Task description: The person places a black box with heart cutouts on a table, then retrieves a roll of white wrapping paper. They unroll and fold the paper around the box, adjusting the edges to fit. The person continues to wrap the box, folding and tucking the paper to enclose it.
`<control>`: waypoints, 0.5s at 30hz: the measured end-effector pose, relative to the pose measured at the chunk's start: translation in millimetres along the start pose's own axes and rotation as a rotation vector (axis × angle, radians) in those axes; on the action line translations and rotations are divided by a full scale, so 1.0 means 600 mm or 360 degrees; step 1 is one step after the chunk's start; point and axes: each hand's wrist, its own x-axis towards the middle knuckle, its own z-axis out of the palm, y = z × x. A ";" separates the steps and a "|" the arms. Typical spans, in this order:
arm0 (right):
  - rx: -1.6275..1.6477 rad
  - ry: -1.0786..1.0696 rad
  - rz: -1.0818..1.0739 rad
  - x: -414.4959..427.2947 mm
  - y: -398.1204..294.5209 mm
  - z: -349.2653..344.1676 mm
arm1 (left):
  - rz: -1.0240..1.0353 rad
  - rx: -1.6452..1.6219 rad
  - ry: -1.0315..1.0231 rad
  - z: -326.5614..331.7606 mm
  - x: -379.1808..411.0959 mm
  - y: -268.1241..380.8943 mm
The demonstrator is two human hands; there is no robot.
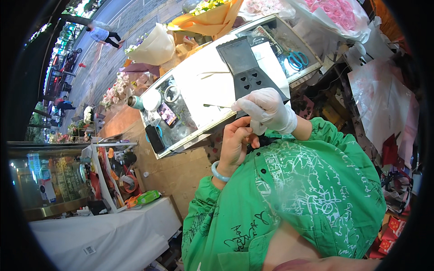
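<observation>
My left hand (234, 142) is bare, with a pale bangle (219, 172) on its wrist. Its bent fingers pinch thin white glove material (258, 128) just below the other hand. A white glove covers my right hand (266, 107), whose fingers are curled. Whether it grips something is hidden, and so is whether the pinched material belongs to this glove. Beyond the right hand, a dark flower box (241, 88) with several heart-shaped cutouts lies opened out on white paper (193, 84). A thin green stem (218, 106) lies near the right fingertips.
The table (184, 144) holds a phone (168, 114), a black case (155, 139), a tape roll (172, 93), a thermos (135, 102) and blue-handled scissors (296, 60). Wrapped bouquets (152, 45) stand along its far side. A white-covered counter (118, 233) is at left. A person (105, 34) walks outside.
</observation>
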 end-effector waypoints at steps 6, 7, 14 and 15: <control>-0.0086 0.0033 0.0031 0.011 -0.008 -0.006 | 0.0095 0.0059 -0.0031 -0.005 0.010 -0.012; -0.0102 0.0034 0.0032 0.011 -0.007 -0.006 | 0.0097 0.0068 -0.0032 -0.005 0.010 -0.012; -0.0011 0.0098 0.0046 0.009 -0.003 0.001 | 0.0013 -0.0032 -0.0022 -0.004 0.008 0.000; -0.0021 0.0099 0.0058 0.008 -0.002 0.001 | 0.0017 -0.0025 -0.0021 -0.004 0.007 0.000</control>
